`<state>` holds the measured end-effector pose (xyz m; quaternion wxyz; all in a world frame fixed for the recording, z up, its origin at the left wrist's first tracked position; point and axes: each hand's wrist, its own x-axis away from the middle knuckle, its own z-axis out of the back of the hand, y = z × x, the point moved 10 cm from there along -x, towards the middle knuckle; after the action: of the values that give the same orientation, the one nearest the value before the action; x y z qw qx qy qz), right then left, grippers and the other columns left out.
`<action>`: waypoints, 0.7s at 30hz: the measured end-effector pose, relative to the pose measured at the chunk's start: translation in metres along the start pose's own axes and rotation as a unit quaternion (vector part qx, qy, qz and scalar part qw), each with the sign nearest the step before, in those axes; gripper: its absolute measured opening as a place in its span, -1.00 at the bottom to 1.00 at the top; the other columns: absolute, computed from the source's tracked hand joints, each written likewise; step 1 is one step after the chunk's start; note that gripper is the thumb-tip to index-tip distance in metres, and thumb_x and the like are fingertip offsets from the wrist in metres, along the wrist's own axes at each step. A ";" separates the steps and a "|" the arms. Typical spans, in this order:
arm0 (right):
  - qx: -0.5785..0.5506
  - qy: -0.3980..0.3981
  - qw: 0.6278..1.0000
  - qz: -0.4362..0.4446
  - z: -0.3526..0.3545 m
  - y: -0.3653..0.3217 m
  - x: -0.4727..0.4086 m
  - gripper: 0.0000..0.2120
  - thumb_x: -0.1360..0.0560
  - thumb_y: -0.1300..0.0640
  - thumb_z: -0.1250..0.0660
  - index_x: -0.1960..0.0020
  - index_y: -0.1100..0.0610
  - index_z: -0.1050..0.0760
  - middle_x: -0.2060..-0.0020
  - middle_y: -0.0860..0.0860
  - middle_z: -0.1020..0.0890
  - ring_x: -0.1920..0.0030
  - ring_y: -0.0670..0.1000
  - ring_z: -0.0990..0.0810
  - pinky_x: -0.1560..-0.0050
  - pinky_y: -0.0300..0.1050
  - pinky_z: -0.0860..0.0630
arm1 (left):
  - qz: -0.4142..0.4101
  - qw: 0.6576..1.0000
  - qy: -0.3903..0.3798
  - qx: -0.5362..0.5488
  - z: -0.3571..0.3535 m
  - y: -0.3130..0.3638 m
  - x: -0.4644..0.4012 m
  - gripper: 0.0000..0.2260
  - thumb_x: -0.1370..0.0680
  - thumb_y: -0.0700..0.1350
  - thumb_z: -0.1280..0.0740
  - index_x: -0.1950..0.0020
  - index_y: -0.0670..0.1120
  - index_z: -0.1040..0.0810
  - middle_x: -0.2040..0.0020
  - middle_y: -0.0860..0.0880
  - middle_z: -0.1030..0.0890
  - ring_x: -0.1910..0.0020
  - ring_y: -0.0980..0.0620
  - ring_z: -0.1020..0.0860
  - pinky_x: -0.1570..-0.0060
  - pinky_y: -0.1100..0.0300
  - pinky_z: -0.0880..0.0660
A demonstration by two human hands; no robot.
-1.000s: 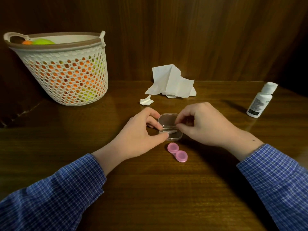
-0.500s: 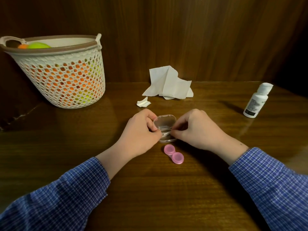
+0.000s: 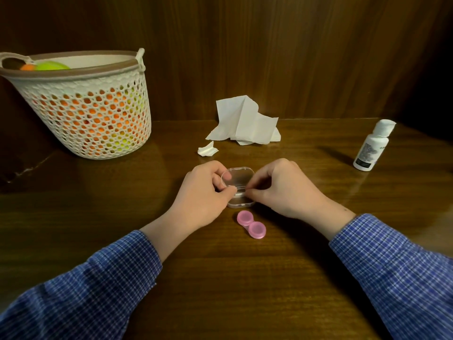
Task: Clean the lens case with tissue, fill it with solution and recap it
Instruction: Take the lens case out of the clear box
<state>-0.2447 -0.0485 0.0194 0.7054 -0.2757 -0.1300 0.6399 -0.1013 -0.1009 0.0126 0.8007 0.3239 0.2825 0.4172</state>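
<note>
A small clear plastic box point(image 3: 239, 177) with a hinged lid stands open on the wooden table point(image 3: 220, 278), its lid raised. My left hand point(image 3: 203, 195) grips its left side. My right hand point(image 3: 282, 190) pinches at its right edge near the hinge line. A pink lens case point(image 3: 251, 224) with both caps on lies just in front of the box, touching neither hand. A crumpled white tissue point(image 3: 245, 123) lies behind, with a small torn tissue scrap point(image 3: 207, 149) beside it. The white solution bottle point(image 3: 372, 146) stands capped at the right.
A white mesh basket point(image 3: 83, 104) with orange and green items sits at the back left. A dark wood wall runs along the far edge of the table. A ledge edge lies at the far left.
The clear box's lid has tilted further over its base between my hands. The view has shifted slightly. The pink case, tissue and bottle stay where they were.
</note>
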 end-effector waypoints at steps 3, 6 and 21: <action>-0.008 0.014 1.000 -0.006 0.001 -0.001 0.000 -0.91 -0.47 0.08 -0.54 0.15 -0.12 -0.72 0.23 -0.27 -0.66 0.17 -0.23 -0.62 0.19 -0.44 -0.44 | -0.004 1.000 0.003 0.011 0.001 -0.001 -0.001 -0.85 -0.54 -0.13 -0.47 0.02 0.09 -0.57 0.26 0.03 -0.64 0.23 0.16 -0.62 0.33 0.52 -0.44; -0.022 0.034 0.999 -0.013 0.005 0.000 0.002 -0.86 -0.46 0.06 -0.53 0.24 -0.10 -0.65 0.25 -0.21 -0.65 0.18 -0.19 -0.62 0.26 -0.41 -0.43 | -0.004 1.000 -0.005 0.028 0.001 -0.001 -0.003 -0.89 -0.60 -0.12 -0.39 -0.06 0.08 -0.57 0.31 0.03 -0.60 0.33 0.25 -0.58 0.33 0.44 -0.43; 0.008 0.014 0.992 0.126 0.011 -0.025 0.010 -0.62 -0.45 0.07 -0.55 -0.22 -0.16 -0.59 -0.14 -0.18 -0.63 -0.01 -0.22 -0.63 -0.06 -0.28 -0.62 | -0.017 0.997 -0.050 0.059 0.004 -0.007 -0.003 -0.75 -0.65 -0.04 -0.31 -0.31 0.16 -0.61 -0.14 0.21 -0.64 -0.11 0.23 -0.61 0.07 0.44 -0.55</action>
<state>-0.2282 -0.0374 0.0412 0.6232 -0.2933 -0.0793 0.7206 -0.0964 -0.1076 0.0106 0.8007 0.3861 0.2714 0.3690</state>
